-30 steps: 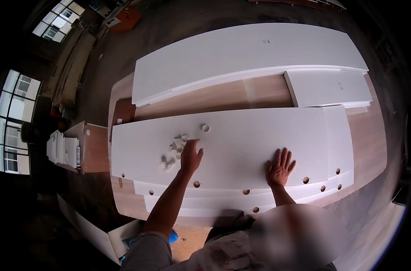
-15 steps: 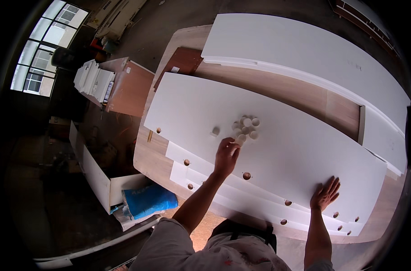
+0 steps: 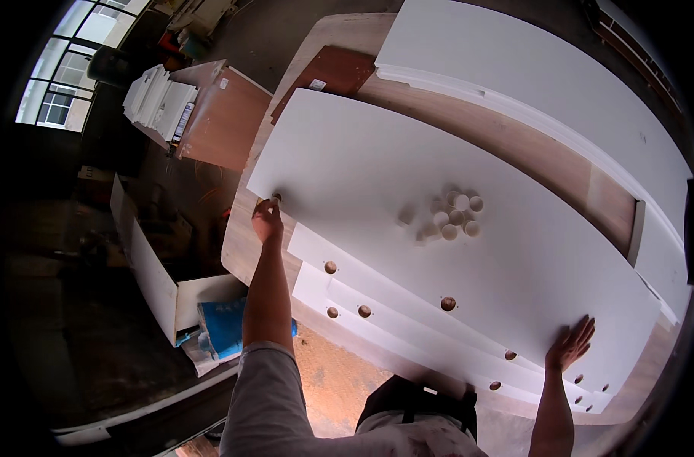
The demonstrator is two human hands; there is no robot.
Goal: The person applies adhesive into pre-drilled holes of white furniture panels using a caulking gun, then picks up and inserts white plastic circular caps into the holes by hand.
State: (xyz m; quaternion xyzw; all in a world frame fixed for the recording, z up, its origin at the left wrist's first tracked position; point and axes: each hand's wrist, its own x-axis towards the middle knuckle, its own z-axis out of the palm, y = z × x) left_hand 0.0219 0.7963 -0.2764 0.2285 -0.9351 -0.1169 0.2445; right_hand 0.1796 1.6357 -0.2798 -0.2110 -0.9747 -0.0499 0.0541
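A long white panel (image 3: 347, 164) with round holes along its near edge lies in front of me, on top of other white panels. At its left end, my left hand (image 3: 267, 221) pinches a small white round cap (image 3: 275, 206) beside the hole at the corner. The fingers partly hide both the cap and the hole. More white round caps (image 3: 455, 217) sit in a loose cluster on the middle of the panel, one or two a little apart to the left. Flat on the panel's right part rests my right hand (image 3: 570, 346), fingers stretched out.
Beyond the panel lies another stack of white panels (image 3: 514, 68) on the wooden worktable (image 3: 343, 34). A dark red-brown board (image 3: 328, 72) pokes out at the far left. On the floor to the left are a brown board box (image 3: 225, 114) and a blue bag (image 3: 221, 327).
My left hand has moved left from beside the cap cluster to the panel's left corner hole, carrying a cap. The right hand stays flat on the panel. The view has shifted slightly.
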